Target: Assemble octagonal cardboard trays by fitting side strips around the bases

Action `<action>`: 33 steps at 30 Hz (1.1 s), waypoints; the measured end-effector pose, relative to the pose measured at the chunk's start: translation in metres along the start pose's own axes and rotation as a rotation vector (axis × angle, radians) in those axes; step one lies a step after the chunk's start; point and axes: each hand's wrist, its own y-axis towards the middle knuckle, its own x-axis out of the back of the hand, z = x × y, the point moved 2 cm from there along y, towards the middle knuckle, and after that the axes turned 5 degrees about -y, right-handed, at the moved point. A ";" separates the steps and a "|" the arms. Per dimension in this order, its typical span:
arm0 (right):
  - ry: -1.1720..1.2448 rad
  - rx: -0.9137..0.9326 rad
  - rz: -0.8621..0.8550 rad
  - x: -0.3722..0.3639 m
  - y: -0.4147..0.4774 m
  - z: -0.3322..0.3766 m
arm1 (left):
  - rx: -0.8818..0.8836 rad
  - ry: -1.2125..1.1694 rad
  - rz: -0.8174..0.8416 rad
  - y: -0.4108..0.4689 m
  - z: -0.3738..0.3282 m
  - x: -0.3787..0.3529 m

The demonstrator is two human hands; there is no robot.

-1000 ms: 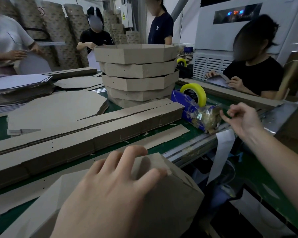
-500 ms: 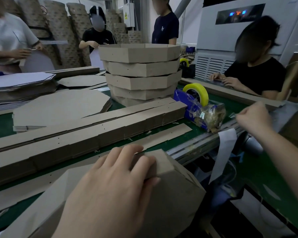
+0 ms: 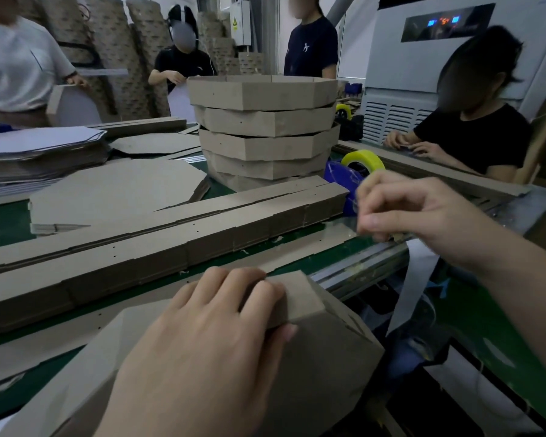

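Note:
A part-built octagonal cardboard tray point(image 3: 328, 373) lies tilted at the near table edge. My left hand point(image 3: 202, 342) holds it, fingers curled over the top of its side strip point(image 3: 300, 298) and thumb against the outer wall. My right hand point(image 3: 423, 212) hovers above the table's right edge, next to the blue tape dispenser point(image 3: 338, 175) with its yellow roll point(image 3: 363, 159). Its blurred fingertips pinch what looks like a short piece of clear tape.
A stack of finished trays point(image 3: 265, 121) stands mid-table. Long folded side strips point(image 3: 171, 247) lie across the green belt, with flat octagonal bases point(image 3: 108, 190) and a sheet pile point(image 3: 38, 152) behind them. Several people work around the table; one sits at the right point(image 3: 473, 137).
My right hand has come back leftwards and nearer from the metal edge by the dispenser, now pinching tape. My left hand stays on the tray's strip.

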 end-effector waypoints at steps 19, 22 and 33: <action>0.320 -0.261 0.467 -0.059 0.013 -0.016 | 0.295 -0.527 0.200 -0.006 0.068 -0.066; 0.303 -0.264 0.472 -0.059 0.012 -0.017 | 0.169 -0.259 0.073 0.004 0.025 -0.044; 0.136 -0.408 0.581 -0.057 0.008 -0.020 | 0.007 0.014 -0.011 -0.005 -0.004 -0.003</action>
